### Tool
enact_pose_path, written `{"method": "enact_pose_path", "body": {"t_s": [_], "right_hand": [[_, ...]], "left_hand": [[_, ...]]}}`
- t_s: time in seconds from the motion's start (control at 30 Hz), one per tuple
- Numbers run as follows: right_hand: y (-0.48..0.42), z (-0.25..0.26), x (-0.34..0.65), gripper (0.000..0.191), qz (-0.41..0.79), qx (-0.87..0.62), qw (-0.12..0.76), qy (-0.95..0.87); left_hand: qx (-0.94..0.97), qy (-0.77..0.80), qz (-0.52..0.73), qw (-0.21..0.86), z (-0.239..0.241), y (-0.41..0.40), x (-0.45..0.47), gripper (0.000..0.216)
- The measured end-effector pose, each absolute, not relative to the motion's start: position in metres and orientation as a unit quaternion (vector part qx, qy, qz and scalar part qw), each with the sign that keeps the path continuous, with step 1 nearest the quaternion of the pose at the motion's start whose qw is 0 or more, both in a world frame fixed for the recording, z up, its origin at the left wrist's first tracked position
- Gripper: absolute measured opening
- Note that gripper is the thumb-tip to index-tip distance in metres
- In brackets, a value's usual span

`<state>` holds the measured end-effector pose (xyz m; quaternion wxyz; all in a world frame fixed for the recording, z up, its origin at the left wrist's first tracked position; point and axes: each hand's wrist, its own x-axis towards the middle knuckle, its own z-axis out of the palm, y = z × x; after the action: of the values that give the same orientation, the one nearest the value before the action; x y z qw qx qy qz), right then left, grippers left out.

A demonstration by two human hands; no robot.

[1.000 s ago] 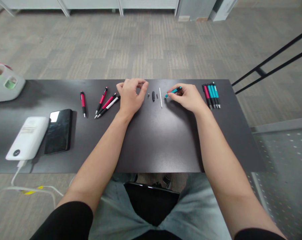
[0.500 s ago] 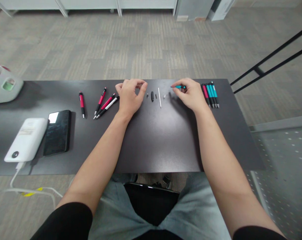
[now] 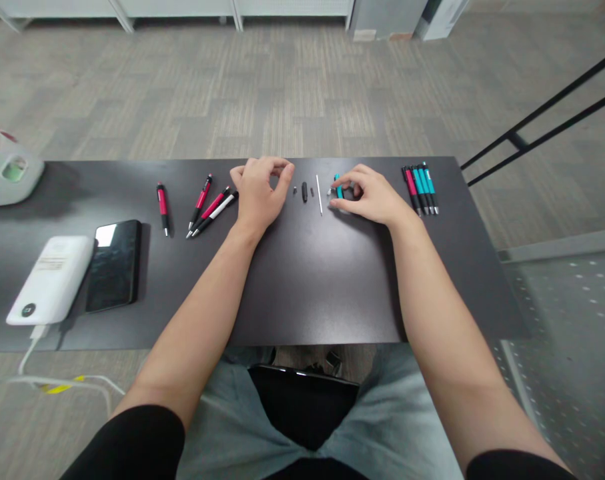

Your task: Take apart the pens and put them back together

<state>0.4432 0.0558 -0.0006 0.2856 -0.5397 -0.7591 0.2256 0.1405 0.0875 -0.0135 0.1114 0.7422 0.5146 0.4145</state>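
Head view: right hand [image 3: 375, 193], fingers apart, arches over teal barrel [image 3: 339, 193]; left hand [image 3: 262, 193] half-curled.

Tilted in a pinch a second ago, a teal pen barrel [image 3: 339, 193] now points away from the person at the fingertips of the right hand [image 3: 369, 193], its thumb and forefinger spread. A small pale piece [image 3: 329, 192] has appeared beside the refill [image 3: 319, 195].
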Motion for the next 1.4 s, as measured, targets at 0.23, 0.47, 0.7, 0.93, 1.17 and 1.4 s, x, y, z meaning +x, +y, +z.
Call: {"method": "enact_pose_path", "body": {"t_s": [0.23,0.47,0.7,0.93,1.17,1.4], "right_hand": [[0.065,-0.009,0.442,0.016,0.172,-0.582,0.379,-0.699],[0.07,-0.015,0.447,0.015,0.144,-0.63,0.419,-0.638],[0.067,-0.011,0.443,0.013,0.147,-0.649,0.4,-0.63],[0.063,-0.007,0.44,0.011,0.14,-0.66,0.363,-0.643],[0.053,0.002,0.432,0.031,0.146,-0.634,0.292,-0.701],[0.045,0.008,0.425,0.03,0.161,-0.6,0.277,-0.733]], "left_hand": [[0.737,0.511,0.429,0.111,-0.02,0.093,0.14,0.017],[0.721,0.52,0.441,0.122,-0.021,0.097,0.136,0.017],[0.691,0.54,0.46,0.136,-0.02,0.096,0.138,0.011],[0.68,0.542,0.457,0.185,-0.022,0.1,0.136,0.011],[0.721,0.545,0.378,0.2,-0.018,0.093,0.142,0.011],[0.733,0.53,0.389,0.176,-0.021,0.095,0.139,0.008]]}}
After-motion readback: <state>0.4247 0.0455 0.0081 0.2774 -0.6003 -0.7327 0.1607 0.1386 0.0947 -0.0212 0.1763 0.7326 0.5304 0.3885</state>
